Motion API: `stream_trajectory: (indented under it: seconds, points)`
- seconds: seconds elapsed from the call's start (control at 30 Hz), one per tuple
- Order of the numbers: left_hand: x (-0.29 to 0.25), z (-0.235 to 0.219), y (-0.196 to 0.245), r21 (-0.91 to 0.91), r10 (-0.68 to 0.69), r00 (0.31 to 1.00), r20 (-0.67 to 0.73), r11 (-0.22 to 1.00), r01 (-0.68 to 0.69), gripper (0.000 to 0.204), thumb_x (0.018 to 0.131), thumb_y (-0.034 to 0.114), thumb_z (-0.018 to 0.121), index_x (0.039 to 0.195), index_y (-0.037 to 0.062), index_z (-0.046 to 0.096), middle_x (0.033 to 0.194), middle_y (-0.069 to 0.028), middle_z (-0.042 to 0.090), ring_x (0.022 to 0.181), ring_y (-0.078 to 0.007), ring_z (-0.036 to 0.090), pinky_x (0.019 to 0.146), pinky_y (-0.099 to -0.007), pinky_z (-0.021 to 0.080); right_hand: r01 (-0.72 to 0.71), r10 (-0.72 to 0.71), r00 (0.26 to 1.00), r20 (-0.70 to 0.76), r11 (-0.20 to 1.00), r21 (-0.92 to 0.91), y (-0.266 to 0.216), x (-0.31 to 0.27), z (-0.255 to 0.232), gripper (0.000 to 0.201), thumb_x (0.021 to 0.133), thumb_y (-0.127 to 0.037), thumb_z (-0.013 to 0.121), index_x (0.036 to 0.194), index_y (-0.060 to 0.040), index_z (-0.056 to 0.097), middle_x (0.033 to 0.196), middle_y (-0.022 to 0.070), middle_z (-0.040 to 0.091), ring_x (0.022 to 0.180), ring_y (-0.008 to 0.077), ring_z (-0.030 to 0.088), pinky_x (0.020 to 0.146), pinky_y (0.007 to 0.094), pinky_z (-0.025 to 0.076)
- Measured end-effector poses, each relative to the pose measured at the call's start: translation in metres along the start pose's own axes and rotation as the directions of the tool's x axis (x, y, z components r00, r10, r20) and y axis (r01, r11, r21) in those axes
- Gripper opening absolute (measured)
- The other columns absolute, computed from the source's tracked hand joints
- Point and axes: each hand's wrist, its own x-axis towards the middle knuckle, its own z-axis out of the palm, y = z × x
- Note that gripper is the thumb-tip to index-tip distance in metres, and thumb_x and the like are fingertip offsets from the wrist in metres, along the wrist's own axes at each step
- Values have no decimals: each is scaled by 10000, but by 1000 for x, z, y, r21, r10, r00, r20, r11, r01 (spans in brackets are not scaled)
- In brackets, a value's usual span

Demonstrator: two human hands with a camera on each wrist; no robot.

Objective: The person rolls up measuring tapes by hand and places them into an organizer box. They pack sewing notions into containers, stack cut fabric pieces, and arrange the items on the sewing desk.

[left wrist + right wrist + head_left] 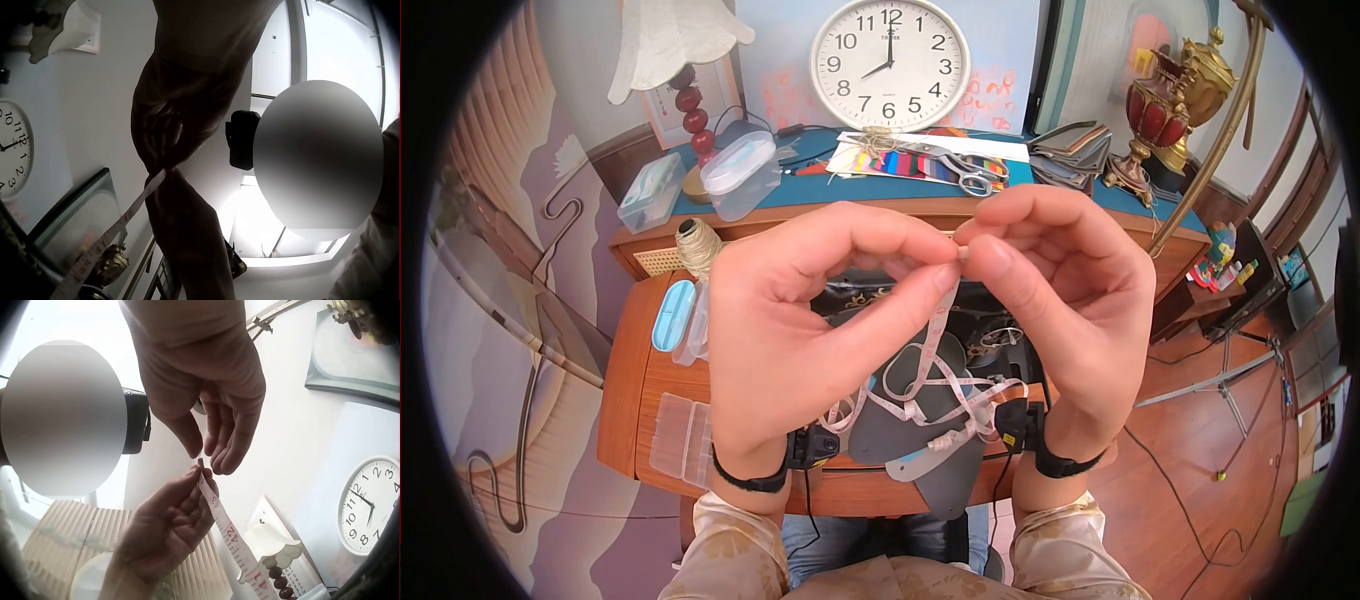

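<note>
A soft white tape measure (929, 350) with pink markings rises from a loose tangle on the table to both hands, held up before the chest. My left hand (825, 310) pinches the tape near its end between thumb and index finger. Right against those fingertips, my right hand (1075, 290) has thumb and finger closing on the tape's small tip, its other fingers curved above. In the right wrist view, the tape (228, 531) runs down from the meeting fingertips, its numbers showing. Dark grey flat pieces (905, 435) lie under the tangle.
At the back of the desk, scissors (970, 175) and colour swatches (900, 165) lie below a wall clock (890, 65). Clear plastic boxes (742, 175) and a lamp (690, 110) stand left, with a thread cone (698, 245) nearer. An ornate urn (1155, 120) stands right.
</note>
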Motion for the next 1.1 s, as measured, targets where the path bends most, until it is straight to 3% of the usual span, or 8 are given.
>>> stream_trajectory:
  seconds: [0.17, 0.23, 0.43, 0.63, 0.9, 1.1]
  points:
    - [2, 0, -4, 0, 34, 999, 2, 999, -34, 159, 817, -118, 737, 963, -61, 711, 960, -168, 737, 904, -187, 700, 811, -285, 556, 15, -15, 999, -37, 1000, 4, -1, 0, 3, 277, 856, 109, 720, 1117, 90, 627, 1019, 150, 714, 955, 188, 703, 873, 286, 567]
    - [1, 3, -4, -102, -61, 997, -53, 993, 55, 167, 819, -117, 741, 974, -66, 708, 961, -167, 744, 886, -179, 711, 807, -276, 569, 13, -13, 999, -45, 1000, 7, -1, 0, 2, 281, 853, 112, 722, 1117, 89, 627, 1018, 149, 713, 956, 186, 702, 872, 284, 566]
    - [1, 6, 3, -197, -176, 981, -80, 968, 157, 193, 854, -94, 725, 1044, -95, 696, 937, -155, 753, 830, -150, 727, 737, -235, 585, 95, -96, 995, -42, 995, -18, 0, 0, 1, 340, 820, 135, 738, 1133, 86, 613, 1069, 152, 698, 963, 178, 701, 878, 287, 575]
    - [1, 3, -1, -245, -125, 992, -35, 963, 112, 160, 901, -56, 693, 1056, -97, 696, 920, -154, 748, 799, -146, 718, 725, -240, 584, 105, -112, 990, -80, 991, -82, -2, -1, 4, 376, 805, 132, 753, 1146, 90, 599, 1085, 160, 695, 973, 185, 706, 880, 289, 586]
    - [-1, 2, 1, -229, -158, 987, -19, 962, 150, 136, 920, -41, 684, 1045, -93, 694, 932, -142, 741, 791, -140, 697, 719, -243, 568, 98, -113, 990, -81, 981, -167, -4, -2, 8, 352, 798, 135, 759, 1116, 98, 612, 1053, 165, 706, 952, 201, 721, 873, 300, 607]
    - [0, 1, -3, -205, -116, 993, -1, 972, 113, 112, 935, -16, 684, 1021, -85, 697, 939, -121, 730, 817, -124, 667, 744, -244, 540, 96, -105, 994, -33, 971, -221, 1, 0, 4, 297, 793, 122, 770, 1064, 94, 650, 1009, 149, 723, 923, 185, 720, 854, 297, 587]
